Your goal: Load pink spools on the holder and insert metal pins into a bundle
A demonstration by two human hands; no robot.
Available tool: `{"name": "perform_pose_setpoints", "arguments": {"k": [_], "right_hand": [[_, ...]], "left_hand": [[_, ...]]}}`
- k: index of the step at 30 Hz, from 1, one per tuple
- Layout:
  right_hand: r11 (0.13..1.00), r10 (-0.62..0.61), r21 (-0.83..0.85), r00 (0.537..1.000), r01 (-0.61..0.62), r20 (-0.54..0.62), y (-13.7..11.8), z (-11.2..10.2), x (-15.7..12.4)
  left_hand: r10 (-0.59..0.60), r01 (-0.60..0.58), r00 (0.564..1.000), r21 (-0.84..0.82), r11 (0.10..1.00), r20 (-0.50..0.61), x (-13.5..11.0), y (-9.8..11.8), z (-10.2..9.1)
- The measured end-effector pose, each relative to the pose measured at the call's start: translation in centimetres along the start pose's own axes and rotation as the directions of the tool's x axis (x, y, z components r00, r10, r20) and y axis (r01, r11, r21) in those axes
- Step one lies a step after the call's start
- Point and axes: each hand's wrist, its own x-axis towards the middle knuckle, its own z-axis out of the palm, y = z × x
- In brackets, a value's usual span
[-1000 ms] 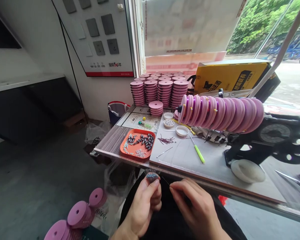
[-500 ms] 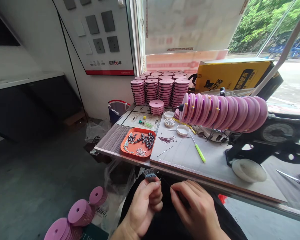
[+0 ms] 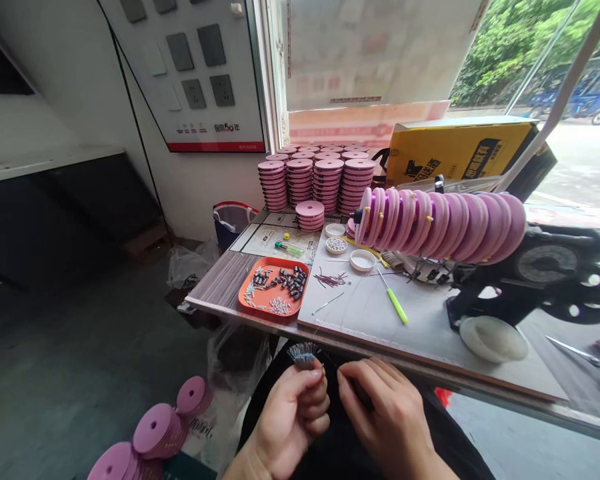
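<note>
My left hand (image 3: 300, 407) is closed around the base of a small bundle of thin grey metal pieces (image 3: 303, 352), which fan out above the thumb. A light blue band runs across the bundle near the fingertips. Just to the right, my right hand (image 3: 387, 410) is curled, thumb and forefinger pressed together. Whatever it pinches is too fine or too hidden to name. Both hands are above the dark-clothed lap, in front of the table edge, with a small gap between them.
On the table are an orange tray (image 3: 245, 293) of small metal parts, a green-handled needle tool (image 3: 397, 307), white dishes (image 3: 363, 260) and stacked pink spools (image 3: 329, 180). A black machine (image 3: 550, 263) carries a row of pink discs (image 3: 445, 225). More pink spools (image 3: 155, 430) stand lower left.
The bundle's fanned ends show more clearly, and my left hand has shifted slightly. My right hand keeps its pinch, a little further left in view. The whole view has moved slightly.
</note>
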Motion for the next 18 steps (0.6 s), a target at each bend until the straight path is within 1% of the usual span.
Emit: {"name": "perform_pose_setpoints", "arguments": {"k": [2, 4, 6, 11, 14, 16, 18], "right_hand": [[1.000, 0.007, 0.017, 1.000, -0.006, -0.025, 0.02, 0.14, 0.02], [1.000, 0.016, 0.028, 0.998, -0.015, -0.054, -0.06, 0.29, 0.06], [1.000, 0.019, 0.020, 0.998, -0.018, -0.066, -0.21, 0.43, 0.06], [1.000, 0.012, -0.018, 0.999, -0.013, -0.051, -0.49, 0.63, -0.12], [0.999, 0.015, -0.033, 0.999, -0.017, -0.037, -0.38, 0.62, -0.26], [0.999, 0.031, -0.018, 0.999, -0.031, -0.022, -0.25, 0.54, -0.35], [0.998, 0.046, 0.035, 0.999, -0.045, -0.026, -0.16, 0.44, -0.43]], "left_hand": [[0.077, -0.068, 0.993, 0.098, 0.993, -0.092, -0.20, -0.34, 0.12], [0.173, -0.136, 0.967, 0.194, 0.972, -0.186, -0.36, -0.66, 0.20], [0.237, -0.174, 0.941, 0.257, 0.951, -0.240, -0.43, -0.86, 0.26], [0.307, -0.228, 0.918, 0.302, 0.926, -0.250, -0.51, -0.78, 0.48], [0.316, -0.238, 0.916, 0.301, 0.923, -0.245, -0.59, -0.66, 0.62], [0.309, -0.236, 0.919, 0.285, 0.929, -0.247, -0.61, -0.65, 0.65], [0.307, -0.240, 0.916, 0.260, 0.935, -0.257, -0.60, -0.65, 0.62]]}}
